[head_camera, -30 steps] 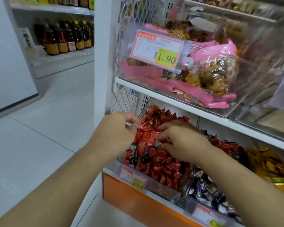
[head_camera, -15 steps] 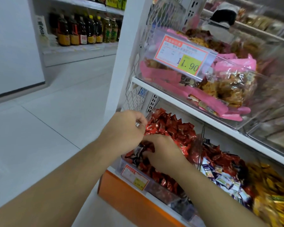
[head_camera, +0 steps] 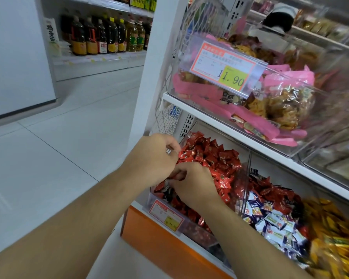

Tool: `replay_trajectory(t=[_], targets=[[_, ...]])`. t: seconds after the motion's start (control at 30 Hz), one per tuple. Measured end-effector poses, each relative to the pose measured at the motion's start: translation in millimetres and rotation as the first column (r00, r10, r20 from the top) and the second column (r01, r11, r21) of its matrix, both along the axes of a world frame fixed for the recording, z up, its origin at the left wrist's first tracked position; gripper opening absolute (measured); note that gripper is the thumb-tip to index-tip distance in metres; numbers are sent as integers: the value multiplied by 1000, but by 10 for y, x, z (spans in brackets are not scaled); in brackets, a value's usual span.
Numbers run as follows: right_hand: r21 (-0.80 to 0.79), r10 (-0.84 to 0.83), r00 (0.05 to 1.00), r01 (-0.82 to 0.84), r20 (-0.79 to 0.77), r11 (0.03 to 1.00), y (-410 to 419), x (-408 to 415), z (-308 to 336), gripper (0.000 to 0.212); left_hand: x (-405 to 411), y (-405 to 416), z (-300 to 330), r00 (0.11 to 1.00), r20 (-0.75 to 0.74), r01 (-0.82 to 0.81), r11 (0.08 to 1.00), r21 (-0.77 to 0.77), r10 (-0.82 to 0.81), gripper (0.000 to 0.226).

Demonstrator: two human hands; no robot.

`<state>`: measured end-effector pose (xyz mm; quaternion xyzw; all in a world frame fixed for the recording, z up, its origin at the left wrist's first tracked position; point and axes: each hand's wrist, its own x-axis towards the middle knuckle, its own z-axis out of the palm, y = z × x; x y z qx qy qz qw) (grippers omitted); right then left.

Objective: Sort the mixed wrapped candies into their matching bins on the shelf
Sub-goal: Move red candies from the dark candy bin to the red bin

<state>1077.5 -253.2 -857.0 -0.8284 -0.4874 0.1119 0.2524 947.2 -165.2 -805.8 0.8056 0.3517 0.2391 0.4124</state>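
A person's left hand [head_camera: 153, 156] and right hand [head_camera: 191, 182] meet over the clear bin [head_camera: 246, 178] of red wrapped candies [head_camera: 212, 156] on the lower shelf, both sets of fingers curled into the pile; what they pinch cannot be told. Beside it lie blue-and-white candies [head_camera: 274, 220] and yellow ones [head_camera: 330, 228]. A shelf board [head_camera: 250, 141] carrying pink snack packs [head_camera: 274, 97] and a price tag [head_camera: 226, 69] overhangs the bins.

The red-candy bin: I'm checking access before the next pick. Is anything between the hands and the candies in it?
Nothing visible blocks them. The left hand and right hand are already over the open top of the red-candy bin, their fingers down among the red candies. The shelf above leaves them room.
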Motion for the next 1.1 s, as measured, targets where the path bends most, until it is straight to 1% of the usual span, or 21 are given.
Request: replay_trajectory(t=[0.23,0.37,0.5,0.6,0.7,0.77,0.87,0.93,1.0,1.07,1.1], targets=[[39,-59,995,62,-83,997,-67,-25,90,26,5,11,-15,1000,3,9,1000,6,-9,21],[126,-75,982,97,-173,987,-138,-8,193,32,11,6,-24,1000,7,0,1000,30,0,18],[178,-98,961,147,-259,973,-205,20,379,29,10,-11,-21,1000,-7,11,996,88,-11,18],[185,-101,954,157,-281,970,-281,68,502,31,23,-42,3,999,-32,25,984,177,-19,22],[204,-123,945,191,-304,960,-416,93,625,26,72,-85,35,1000,-1,25,971,238,-25,22],[237,-115,925,211,-362,948,-563,89,712,24,90,-137,56,999,15,32,972,234,-37,21],[303,-116,886,273,-449,913,-930,141,830,20,98,-220,61,997,23,66,980,187,-72,20],[340,-155,881,328,-447,881,-1261,229,889,16,88,-239,49,997,6,73,981,180,-75,19],[351,-235,869,404,-435,845,-1611,334,944,14,72,-229,23,998,3,61,981,183,-62,19],[316,-350,838,495,-418,809,-1939,467,949,14,56,-222,22,999,2,43,981,188,-44,22],[274,-418,817,540,-396,796,-2064,527,929,15,49,-227,25,999,-2,34,982,187,-34,23]])
